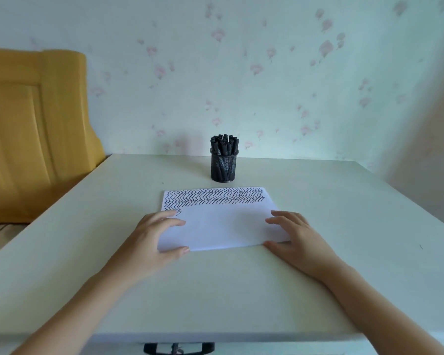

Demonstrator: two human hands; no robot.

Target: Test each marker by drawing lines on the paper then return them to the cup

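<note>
A white sheet of paper (223,224) lies on the table, its far part filled with rows of black zigzag lines. Behind it stands a black mesh cup (224,166) holding several black markers (224,144). My left hand (157,237) rests on the paper's left edge with fingers spread and thumb at the near corner. My right hand (295,237) rests on the right edge in the same way, thumb at the near edge. Neither hand holds a marker.
The pale table (215,290) reaches the flowered wall behind. A yellow wooden panel (31,129) stands beyond the table's left edge. A dark handle (178,348) shows under the near edge.
</note>
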